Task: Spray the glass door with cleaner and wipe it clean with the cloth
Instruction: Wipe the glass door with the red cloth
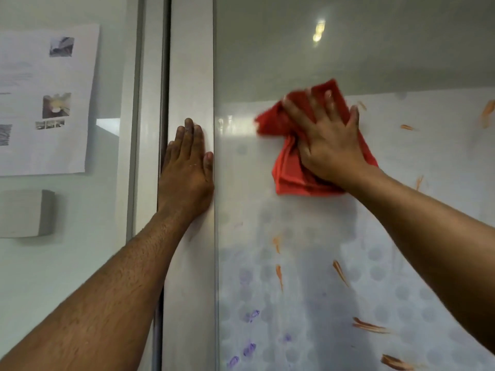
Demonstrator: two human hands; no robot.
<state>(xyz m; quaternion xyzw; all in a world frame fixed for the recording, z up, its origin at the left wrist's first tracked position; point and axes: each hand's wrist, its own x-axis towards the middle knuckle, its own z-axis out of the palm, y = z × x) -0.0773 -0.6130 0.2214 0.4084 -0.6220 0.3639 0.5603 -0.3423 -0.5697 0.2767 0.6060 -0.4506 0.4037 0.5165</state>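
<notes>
The glass door (308, 236) fills the right half of the view, its pane marked with orange streaks (371, 328) and purple smudges (250, 349). My right hand (328, 135) lies flat with spread fingers on a crumpled red cloth (289, 167), pressing it against the glass near the upper middle. The cloth's top edge is blurred. My left hand (187, 170) rests flat, fingers together, on the white door frame (191, 76) just left of the pane and holds nothing. No spray bottle is in view.
Left of the frame runs a dark gap (165, 76), then another glass panel (53, 263) with a printed paper sheet (45, 103) and a grey box (26, 214) behind it. A light reflects high on the door (318, 30).
</notes>
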